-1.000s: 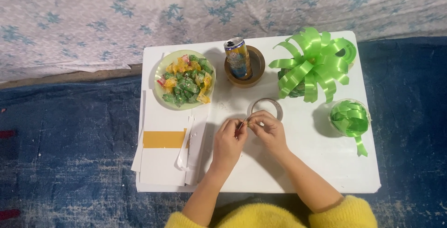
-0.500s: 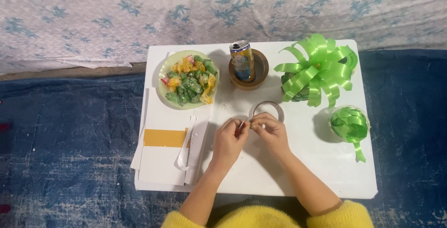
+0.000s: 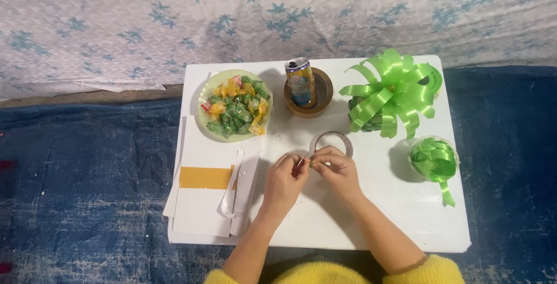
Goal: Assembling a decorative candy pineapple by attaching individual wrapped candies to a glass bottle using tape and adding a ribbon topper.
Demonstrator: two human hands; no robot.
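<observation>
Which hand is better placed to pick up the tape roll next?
Probably the right hand: the tape roll lies just beyond its fingers, while the left hand sits farther to the side. Both pinch a small item between them.

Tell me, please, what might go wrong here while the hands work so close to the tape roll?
The left hand and right hand pinch something small beside the tape roll; it could stick to the fingers. The tall can, standing in a small wooden bowl nearby, might tip if bumped.
</observation>
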